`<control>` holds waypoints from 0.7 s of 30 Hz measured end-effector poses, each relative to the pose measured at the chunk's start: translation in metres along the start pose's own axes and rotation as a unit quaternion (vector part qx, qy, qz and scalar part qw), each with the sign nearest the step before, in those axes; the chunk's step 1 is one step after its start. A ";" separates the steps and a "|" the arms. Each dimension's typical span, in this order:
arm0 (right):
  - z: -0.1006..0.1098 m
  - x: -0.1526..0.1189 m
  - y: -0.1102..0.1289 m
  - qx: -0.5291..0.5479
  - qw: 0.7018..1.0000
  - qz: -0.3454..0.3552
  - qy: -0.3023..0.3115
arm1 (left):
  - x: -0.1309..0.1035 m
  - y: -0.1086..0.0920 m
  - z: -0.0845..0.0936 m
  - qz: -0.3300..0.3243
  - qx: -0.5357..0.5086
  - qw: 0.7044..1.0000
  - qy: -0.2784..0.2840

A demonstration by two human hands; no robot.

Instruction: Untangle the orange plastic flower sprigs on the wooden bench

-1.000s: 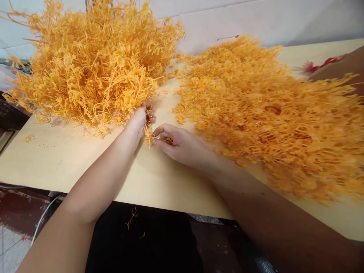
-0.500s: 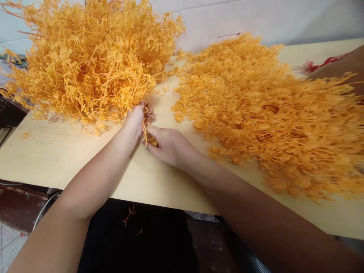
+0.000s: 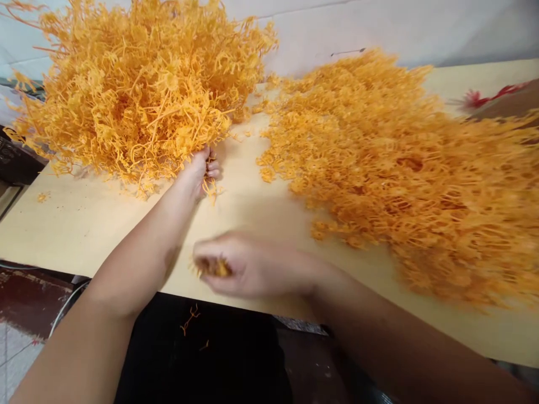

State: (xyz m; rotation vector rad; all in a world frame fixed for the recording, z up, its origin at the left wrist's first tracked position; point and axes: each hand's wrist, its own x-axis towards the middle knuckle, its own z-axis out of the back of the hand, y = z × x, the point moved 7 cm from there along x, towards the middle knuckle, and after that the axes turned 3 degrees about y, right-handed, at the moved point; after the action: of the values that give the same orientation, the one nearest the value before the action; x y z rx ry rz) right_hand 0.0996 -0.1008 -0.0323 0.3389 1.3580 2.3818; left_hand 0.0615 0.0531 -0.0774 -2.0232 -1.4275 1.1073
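Observation:
A tall tangled heap of orange branching pieces (image 3: 138, 95) rises at the left of the pale table (image 3: 252, 213). At its lower right edge my left hand (image 3: 204, 168) is closed on some orange strands, whose ends hang below the fingers. Nearer the table's front edge my right hand (image 3: 229, 266), blurred by motion, is curled around small orange pieces that show in its palm. A second, flatter heap of orange pieces (image 3: 370, 157) spreads over the right side of the table.
Behind the table stands a pale wall (image 3: 311, 28). A red tassel (image 3: 475, 99) lies by a brown shape at the back right. A few orange scraps (image 3: 191, 320) rest on dark cloth below the table's front edge. Small crumbs dot the table's left part.
My right hand has moved away from my left hand, toward the table's front edge, with orange pieces in it. My left hand stays beside the left heap.

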 end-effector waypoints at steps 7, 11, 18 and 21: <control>0.139 -0.097 -0.037 -0.172 0.765 -0.154 -0.601 | -0.020 0.016 -0.012 0.109 0.151 0.970 0.158; 0.158 -0.125 -0.059 -0.260 0.669 -0.265 -0.644 | -0.038 0.030 -0.026 0.140 0.209 0.936 0.248; 0.162 -0.123 -0.077 -0.375 0.642 -0.338 -0.577 | -0.049 0.035 -0.029 0.131 0.243 0.918 0.285; 0.163 -0.124 -0.080 -0.394 0.623 -0.368 -0.567 | -0.055 0.034 -0.031 0.109 0.259 0.920 0.275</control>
State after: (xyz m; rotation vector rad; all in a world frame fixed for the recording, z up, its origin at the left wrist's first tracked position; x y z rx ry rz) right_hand 0.2902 0.0086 -0.0219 0.6626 -0.2095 1.2675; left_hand 0.0974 -0.0070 -0.0638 -1.9036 -0.5646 0.7867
